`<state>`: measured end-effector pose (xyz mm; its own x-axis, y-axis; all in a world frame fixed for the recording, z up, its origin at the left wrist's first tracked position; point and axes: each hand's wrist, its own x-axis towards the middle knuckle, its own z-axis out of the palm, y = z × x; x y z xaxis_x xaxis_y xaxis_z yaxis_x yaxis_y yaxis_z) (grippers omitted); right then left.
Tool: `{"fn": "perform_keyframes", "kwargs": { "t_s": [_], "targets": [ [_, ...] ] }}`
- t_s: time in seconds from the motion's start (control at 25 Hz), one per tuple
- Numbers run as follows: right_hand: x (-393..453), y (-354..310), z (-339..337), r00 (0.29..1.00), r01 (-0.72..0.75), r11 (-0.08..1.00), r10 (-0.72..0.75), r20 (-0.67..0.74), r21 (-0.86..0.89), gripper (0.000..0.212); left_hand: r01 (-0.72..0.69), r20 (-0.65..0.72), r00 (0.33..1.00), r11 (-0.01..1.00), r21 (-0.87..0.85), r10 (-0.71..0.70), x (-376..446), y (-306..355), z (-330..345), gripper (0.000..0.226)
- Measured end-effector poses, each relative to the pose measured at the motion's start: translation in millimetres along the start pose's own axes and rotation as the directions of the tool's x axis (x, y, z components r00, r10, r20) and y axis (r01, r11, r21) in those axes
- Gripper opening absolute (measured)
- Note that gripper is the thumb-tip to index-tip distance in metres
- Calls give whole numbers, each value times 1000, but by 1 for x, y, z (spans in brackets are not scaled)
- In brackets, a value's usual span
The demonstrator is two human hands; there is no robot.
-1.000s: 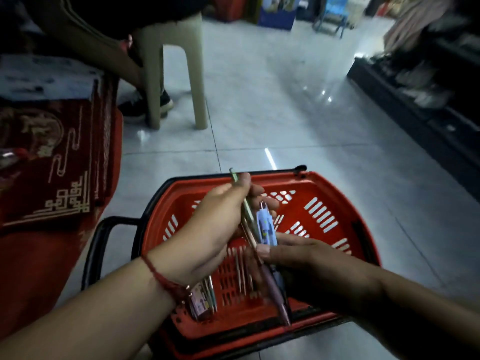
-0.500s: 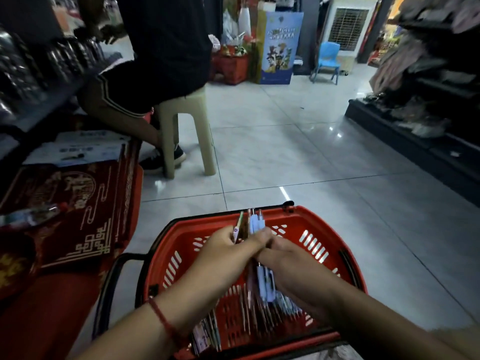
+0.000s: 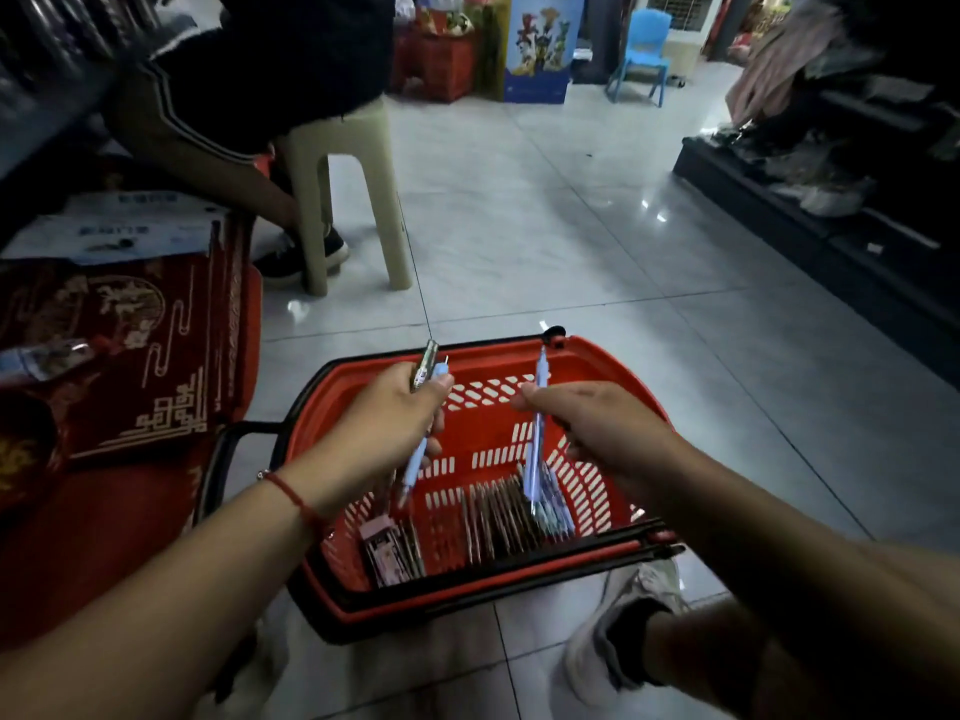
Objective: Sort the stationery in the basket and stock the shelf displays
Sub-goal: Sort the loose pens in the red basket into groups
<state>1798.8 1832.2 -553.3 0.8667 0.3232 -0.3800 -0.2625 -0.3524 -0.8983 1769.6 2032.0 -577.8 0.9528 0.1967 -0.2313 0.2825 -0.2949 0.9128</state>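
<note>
Since half a second ago, both hands have parted: then they met over one shared bunch of pens, now each holds its own share above the basket.

Left to right:

Red mat [image 3: 130,356], gold-patterned, on the floor at far left; white printed sheets [image 3: 119,228] lie on its far end.

Seated person [image 3: 249,85] in dark clothes on a beige plastic stool [image 3: 337,200], beyond the mat.

Left hand [image 3: 395,413], red string at the wrist, fingers curled round a few pens [image 3: 418,454]: a pale blue one slanting down towards the basket, a greenish one sticking up past the thumb.

Red basket [image 3: 597,366] with black trim, on the tiled floor between the forearms. On its bottom: a small pack [image 3: 384,553] at the left, a row of dark pens [image 3: 493,517] in the middle, a cluster of blue pens [image 3: 550,511] at the right.

Right hand [image 3: 597,423], fingers clenched on a single blue pen [image 3: 537,433], held nearly upright, its lower end just above the blue cluster; whether it touches them I cannot tell.

Blue poster stand [image 3: 540,49] and a blue chair [image 3: 641,54], far back.

Dark low shelf [image 3: 831,236] along the right wall, goods on it blurred.
</note>
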Motion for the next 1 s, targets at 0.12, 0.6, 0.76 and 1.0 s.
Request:
{"fn": "perform_keyframes", "kwargs": {
  "t_s": [0.12,0.6,0.76,1.0],
  "targets": [
    [3,17,-16,998,-10,1000,11,-68,22,16,-6,124,992,979,205,-20,-8,-27,-2,42],
    [35,78,-32,892,-415,896,435,-120,159,21,-303,305,931,894,331,202,14,-48,-19,73],
    [59,90,-33,764,-609,690,643,53,392,20,-343,393,898,873,347,196,26,-59,-20,70],
    [130,115,-24,741,-671,741,671,-9,30,15,-366,451,886,759,539,107,36,-82,-21,68]
  ]
}}
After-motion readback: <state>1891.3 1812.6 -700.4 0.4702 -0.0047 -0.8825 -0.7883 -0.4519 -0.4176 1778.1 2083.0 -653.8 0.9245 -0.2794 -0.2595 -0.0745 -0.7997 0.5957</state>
